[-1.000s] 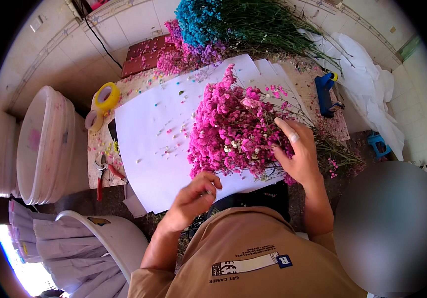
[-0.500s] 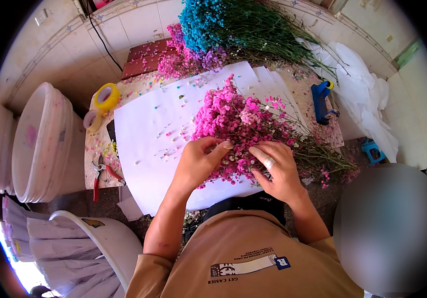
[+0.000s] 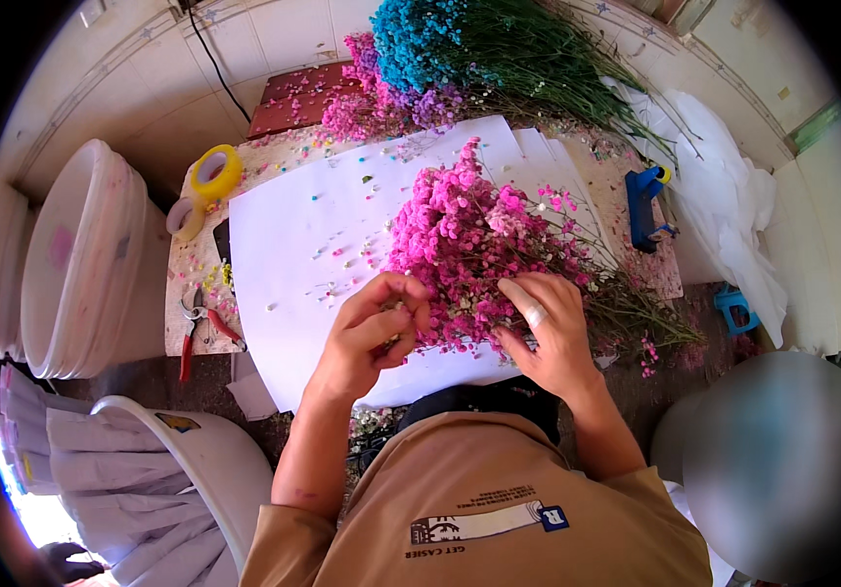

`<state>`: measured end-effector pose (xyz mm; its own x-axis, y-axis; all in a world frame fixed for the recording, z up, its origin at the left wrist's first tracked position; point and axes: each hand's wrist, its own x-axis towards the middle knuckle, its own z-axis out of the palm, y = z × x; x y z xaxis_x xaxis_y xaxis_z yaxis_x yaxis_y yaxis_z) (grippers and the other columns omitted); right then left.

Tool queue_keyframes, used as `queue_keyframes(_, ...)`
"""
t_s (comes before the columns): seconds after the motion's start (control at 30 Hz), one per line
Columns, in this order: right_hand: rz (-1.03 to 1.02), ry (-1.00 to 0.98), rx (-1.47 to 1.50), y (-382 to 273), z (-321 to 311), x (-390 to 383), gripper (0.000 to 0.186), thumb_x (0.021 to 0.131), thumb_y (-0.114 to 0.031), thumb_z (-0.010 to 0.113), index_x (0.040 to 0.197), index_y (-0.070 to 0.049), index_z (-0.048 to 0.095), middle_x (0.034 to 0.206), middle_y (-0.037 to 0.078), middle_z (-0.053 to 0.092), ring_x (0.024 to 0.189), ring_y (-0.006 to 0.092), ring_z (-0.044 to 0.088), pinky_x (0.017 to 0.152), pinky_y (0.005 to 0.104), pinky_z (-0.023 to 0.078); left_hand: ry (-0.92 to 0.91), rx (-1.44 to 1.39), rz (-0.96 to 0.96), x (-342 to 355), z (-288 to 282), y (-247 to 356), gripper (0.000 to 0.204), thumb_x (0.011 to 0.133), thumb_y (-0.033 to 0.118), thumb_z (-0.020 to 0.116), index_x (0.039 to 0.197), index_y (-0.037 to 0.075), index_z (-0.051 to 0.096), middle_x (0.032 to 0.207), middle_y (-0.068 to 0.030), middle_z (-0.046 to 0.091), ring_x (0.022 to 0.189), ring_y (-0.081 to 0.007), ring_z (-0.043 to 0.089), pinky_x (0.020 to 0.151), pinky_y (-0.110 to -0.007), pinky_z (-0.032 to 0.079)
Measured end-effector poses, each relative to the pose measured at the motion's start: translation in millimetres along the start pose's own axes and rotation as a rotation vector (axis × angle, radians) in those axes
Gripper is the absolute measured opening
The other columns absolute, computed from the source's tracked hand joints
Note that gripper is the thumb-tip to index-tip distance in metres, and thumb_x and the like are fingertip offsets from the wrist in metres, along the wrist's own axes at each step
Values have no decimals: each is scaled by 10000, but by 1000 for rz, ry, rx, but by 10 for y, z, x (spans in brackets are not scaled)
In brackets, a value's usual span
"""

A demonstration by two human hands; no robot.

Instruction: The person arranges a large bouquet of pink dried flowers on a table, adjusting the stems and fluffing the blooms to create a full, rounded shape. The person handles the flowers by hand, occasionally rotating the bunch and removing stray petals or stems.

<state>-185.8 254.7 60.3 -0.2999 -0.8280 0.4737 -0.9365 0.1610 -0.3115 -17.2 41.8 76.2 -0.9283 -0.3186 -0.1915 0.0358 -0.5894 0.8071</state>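
A bunch of bright pink baby's breath (image 3: 455, 220) lies across white paper sheets (image 3: 288, 254), its blossoms to the left and its thin stems (image 3: 645, 313) toward the lower right. My right hand (image 3: 553, 338), with a pale band round one finger, rests on the near side of the bunch, its fingers and thumb bent around some of the sprigs. Beside the bunch's lower left edge, my left hand (image 3: 367, 333) is closed with curled fingers. Something small and pale shows at its fingertips, too small to name. Loose buds are scattered over the paper.
Behind the paper lie blue flowers (image 3: 416, 44) with green stems and purple ones (image 3: 430, 106). Yellow tape (image 3: 215, 172), red-handled pruning shears (image 3: 189, 338) and a blue tape dispenser (image 3: 643, 210) lie around it. White buckets (image 3: 68, 254) stand left; a white plastic sheet (image 3: 724, 186) hangs right.
My left hand has drawn back from the blossoms, down and slightly left, its fingers curling in. My right hand stays on the bunch. The whole view has shifted slightly.
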Motion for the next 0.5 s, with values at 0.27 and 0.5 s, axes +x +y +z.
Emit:
queue_keyframes(0.27, 8, -5, -23, -52, -10, -17, 584, 767, -134, 820, 1315, -44, 640, 1248, 121, 643, 1198, 318, 586, 1055, 500, 418, 157, 993, 362, 356, 355, -254, 200, 936, 61, 748, 1119, 25, 679, 849, -29, 665, 748, -88, 608, 657, -276, 502)
queue_keyframes(0.5, 5, 21, -27, 2, -30, 4, 774, 764, -149, 840, 1462, -54, 520, 1280, 131, 615, 1171, 320, 586, 1051, 492, 393, 13, 513, 407, -62, -44, -104, 50, 968, -50, 656, 971, -3, 639, 881, -29, 650, 792, -97, 582, 706, -273, 492)
